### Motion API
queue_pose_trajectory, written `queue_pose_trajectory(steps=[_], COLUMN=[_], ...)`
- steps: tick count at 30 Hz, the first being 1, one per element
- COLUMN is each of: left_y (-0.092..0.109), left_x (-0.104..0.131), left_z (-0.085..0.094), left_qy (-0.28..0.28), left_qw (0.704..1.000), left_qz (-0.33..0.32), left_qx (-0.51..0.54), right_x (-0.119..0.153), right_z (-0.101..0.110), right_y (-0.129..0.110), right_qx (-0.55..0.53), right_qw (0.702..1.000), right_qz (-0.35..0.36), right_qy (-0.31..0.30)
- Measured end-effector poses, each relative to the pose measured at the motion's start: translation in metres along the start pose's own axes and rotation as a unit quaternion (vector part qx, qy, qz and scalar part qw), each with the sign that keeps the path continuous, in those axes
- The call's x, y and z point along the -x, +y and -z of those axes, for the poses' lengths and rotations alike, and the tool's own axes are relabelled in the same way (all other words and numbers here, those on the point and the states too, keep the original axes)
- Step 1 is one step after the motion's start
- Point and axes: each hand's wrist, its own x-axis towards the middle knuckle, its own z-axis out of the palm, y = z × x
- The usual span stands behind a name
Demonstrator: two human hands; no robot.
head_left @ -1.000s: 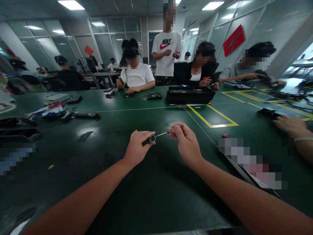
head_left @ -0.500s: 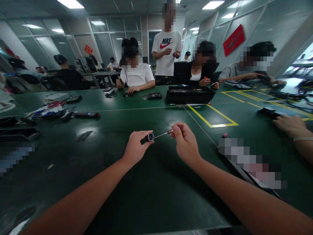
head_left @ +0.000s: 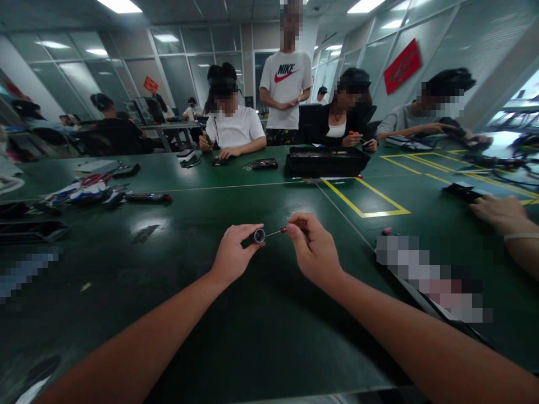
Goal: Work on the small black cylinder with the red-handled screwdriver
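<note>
Glass-panelled walls (head_left: 179,73) and bright ceiling lights (head_left: 120,5) surround a long green bench (head_left: 219,348). Above its near middle is a small dark cylinder (head_left: 260,235), its round, silver-rimmed open end showing a dark interior. Fingers of the left hand (head_left: 232,255) pinch it between thumb and forefinger. Fingers of the right hand (head_left: 315,249) close around the reddish handle of a slim screwdriver (head_left: 283,230); its thin metal shaft points left to the cylinder's rim, though whether the tip touches cannot be told. Yellow tape (head_left: 381,215) marks the worn bench top, and a long black box (head_left: 326,164) sits at the far side. Beyond it, a standing person's white shirt (head_left: 287,81) reads "NIKE" above a red swoosh. Red wall hangings (head_left: 403,66) carry markings too blurred to read.
</note>
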Motion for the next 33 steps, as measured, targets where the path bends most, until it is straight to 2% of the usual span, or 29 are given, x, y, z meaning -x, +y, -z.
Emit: queue_pose_trajectory(steps=[3, 6, 10, 15, 21, 26, 30, 33], left_y=[0.0, 0.0002, 0.0011, 0.0009, -0.001, 0.0, -0.0006, -0.002], left_x=[0.0003, 0.0001, -0.0014, -0.0024, -0.0022, -0.0016, -0.0012, -0.0012], left_z=[-0.0003, -0.0005, 0.0005, 0.0015, 0.0016, 0.002, 0.0012, 0.0003], left_qy=[0.001, 0.001, 0.011, 0.016, 0.024, 0.021, 0.027, 0.026], left_qw=[1.0, 1.0, 0.999, 1.0, 0.999, 0.999, 0.999, 0.999], left_qz=[-0.009, -0.007, 0.01, 0.017, 0.02, 0.021, 0.021, 0.019], left_qx=[-0.01, -0.024, -0.028, -0.018, -0.014, -0.017, -0.012, -0.013], right_x=[0.0008, -0.0007, -0.0031, -0.0016, -0.0016, -0.0037, -0.0036, -0.0031], right_z=[0.0003, 0.0, -0.0012, -0.0013, 0.0007, 0.0012, 0.0017, 0.002], right_y=[-0.0028, -0.0016, 0.0031, 0.0024, -0.004, -0.0031, -0.0036, -0.0044], right_qx=[0.011, -0.002, -0.019, -0.015, 0.039, 0.029, 0.048, 0.04], right_qw=[1.0, 0.999, 0.999, 0.999, 0.999, 0.999, 0.999, 0.999], right_qz=[0.023, 0.013, -0.013, -0.022, 0.015, 0.003, 0.024, 0.027], right_qy=[-0.016, -0.044, -0.023, -0.029, -0.009, -0.018, 0.003, -0.018])
